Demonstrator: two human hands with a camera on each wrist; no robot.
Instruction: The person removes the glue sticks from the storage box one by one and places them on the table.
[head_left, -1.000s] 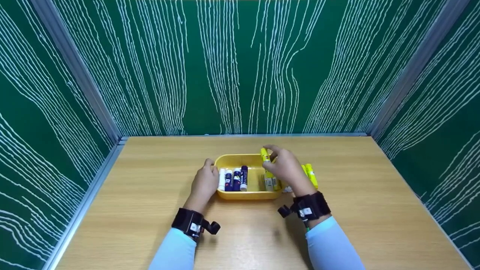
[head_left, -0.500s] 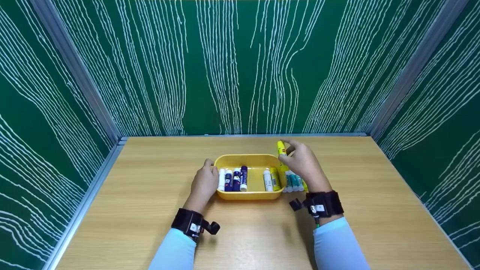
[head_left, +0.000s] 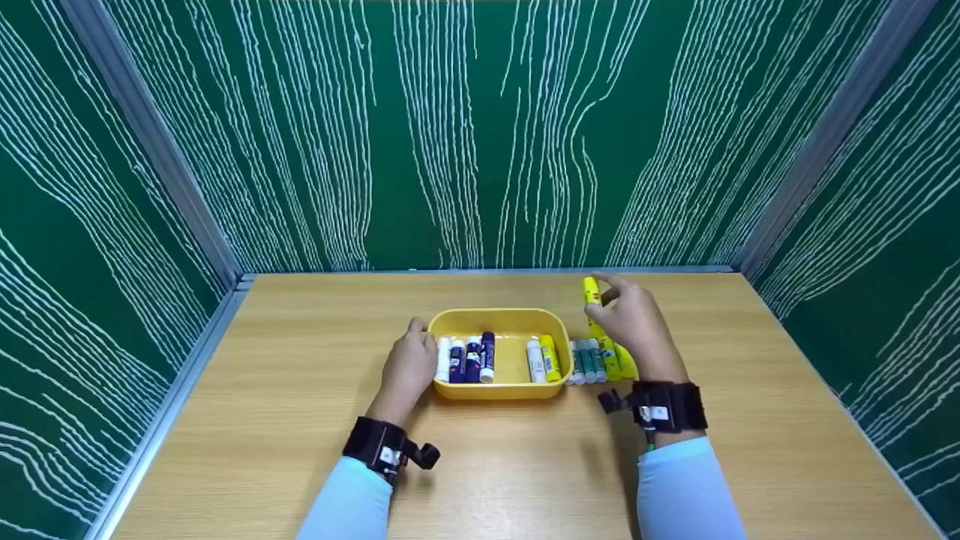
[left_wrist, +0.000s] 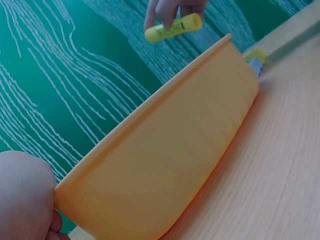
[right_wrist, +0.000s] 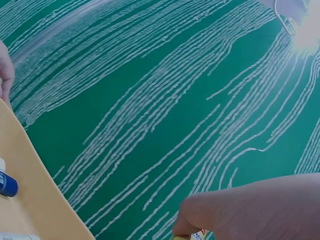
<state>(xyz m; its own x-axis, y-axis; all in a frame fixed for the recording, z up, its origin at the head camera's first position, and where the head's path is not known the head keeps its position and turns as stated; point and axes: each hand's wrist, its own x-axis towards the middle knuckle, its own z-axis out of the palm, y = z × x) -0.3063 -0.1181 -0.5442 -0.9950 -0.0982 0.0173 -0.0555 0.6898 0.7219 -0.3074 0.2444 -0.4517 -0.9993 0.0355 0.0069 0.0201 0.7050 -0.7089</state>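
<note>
Head view: yellow tub (head_left: 491, 391) sits on desk (head_left: 495, 465). Left hand (head_left: 409, 365) has grip on tub's left end. Right hand (head_left: 636, 319) pinches held yellow stick (head_left: 592, 291) in its grip, up in air, right of tub. Inside tub, left part: white stick (head_left: 444, 360), three dark blue sticks (head_left: 473, 361), side by side. Right part: pale stick (head_left: 535, 363), small yellow stick (head_left: 550, 358). Just outside tub's right end: green sticks (head_left: 588, 361), more yellow sticks (head_left: 610, 361) on desk.

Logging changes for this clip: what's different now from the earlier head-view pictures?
The right hand, still pinching the yellow tube, moved rightward from over the yellow tray to past its right end. The left hand kept its hold on the tray's left end; the tray and the tubes inside stayed put.
</note>
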